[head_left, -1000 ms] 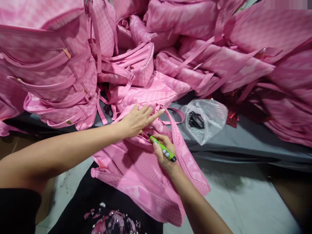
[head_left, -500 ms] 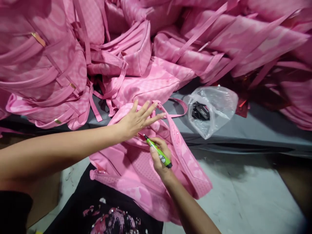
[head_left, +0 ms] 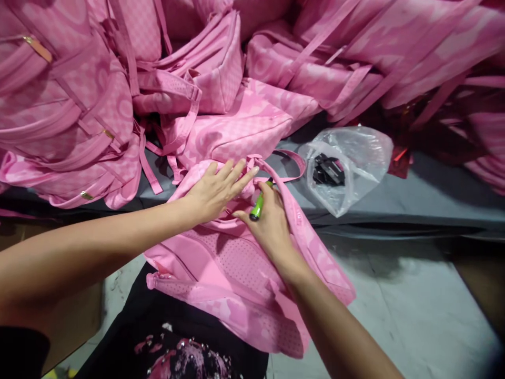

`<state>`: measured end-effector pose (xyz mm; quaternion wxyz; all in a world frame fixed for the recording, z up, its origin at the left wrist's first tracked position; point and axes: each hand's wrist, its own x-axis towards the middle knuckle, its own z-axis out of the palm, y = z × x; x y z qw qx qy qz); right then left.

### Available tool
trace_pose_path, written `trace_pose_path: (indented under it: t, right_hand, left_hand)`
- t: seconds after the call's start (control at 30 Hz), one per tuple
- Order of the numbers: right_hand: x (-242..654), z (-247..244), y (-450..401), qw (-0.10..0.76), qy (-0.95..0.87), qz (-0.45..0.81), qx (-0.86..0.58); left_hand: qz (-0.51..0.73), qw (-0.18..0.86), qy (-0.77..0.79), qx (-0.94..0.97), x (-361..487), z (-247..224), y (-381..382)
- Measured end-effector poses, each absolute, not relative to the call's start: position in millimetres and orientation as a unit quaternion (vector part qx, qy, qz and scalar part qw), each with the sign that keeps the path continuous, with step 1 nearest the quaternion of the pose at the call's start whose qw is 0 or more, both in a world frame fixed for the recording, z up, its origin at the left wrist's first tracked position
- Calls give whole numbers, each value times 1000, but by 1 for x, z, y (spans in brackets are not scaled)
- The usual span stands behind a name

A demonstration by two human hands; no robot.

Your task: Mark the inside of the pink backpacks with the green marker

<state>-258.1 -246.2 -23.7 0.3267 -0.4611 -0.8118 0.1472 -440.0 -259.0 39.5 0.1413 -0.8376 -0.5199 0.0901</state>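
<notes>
A pink backpack [head_left: 236, 258] with a dotted back panel and patterned shoulder straps lies across my lap, its top against the grey bench edge. My left hand [head_left: 215, 192] rests flat on the top of the backpack, fingers stretched and apart. Just to its right, my right hand [head_left: 272, 216] has its fingers closed around a green marker pen [head_left: 258, 205] with dark ends. The thumb points left toward the bag's upper seam. Part of the pen is hidden by the fingers.
Several pink backpacks [head_left: 67, 105] are heaped along the grey bench [head_left: 445, 195]. A clear plastic bag [head_left: 363, 158] holding small black pieces [head_left: 327, 171] sits right of my hands. A red tag [head_left: 400, 162] lies beyond it. Pale floor [head_left: 394, 295] shows below the bench.
My right hand has moved up and forward and turned with the marker, whose tip no longer points toward my left hand. My left hand stays flat on the backpack.
</notes>
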Motion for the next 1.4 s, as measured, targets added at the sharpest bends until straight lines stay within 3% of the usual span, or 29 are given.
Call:
trace_pose_path:
  t: [0.1,0.2,0.47,0.73,0.87,0.97,1.13,1.27,1.4]
  right_hand:
    - [-285,-18,-238,197,-809,116,-541]
    - [-304,-26,-242,137,-782,60,-604]
    - [-290,-54,-251,288,-764,102,-569]
    - [-249,-27,-305,427,-757,190,-456]
    - [-263,-2,-300,355,-727,370,-457]
    - [-270,8,-284,271,-711,406,-507]
    - [-266,4,-283,264,-663,483,-508]
    - [-272,19,-278,264,-689,414,-533]
    - [-288,36,-255,207,-774,354,-482]
  left_hand:
    - [87,133,-539,-827,-437,33,-256]
    - [88,140,-550,-819,-434,26,-257]
    - [109,139,-564,-807,-433,33,-266]
    - [125,133,-563,-806,-434,42,-259]
    - [145,120,-567,-802,-430,48,-259]
    - [156,117,-570,-798,-429,50,-259]
    - [138,130,-572,-798,-429,42,-258]
    - [131,118,-571,-801,-430,41,-256]
    - [137,92,-583,-795,-431,45,-252]
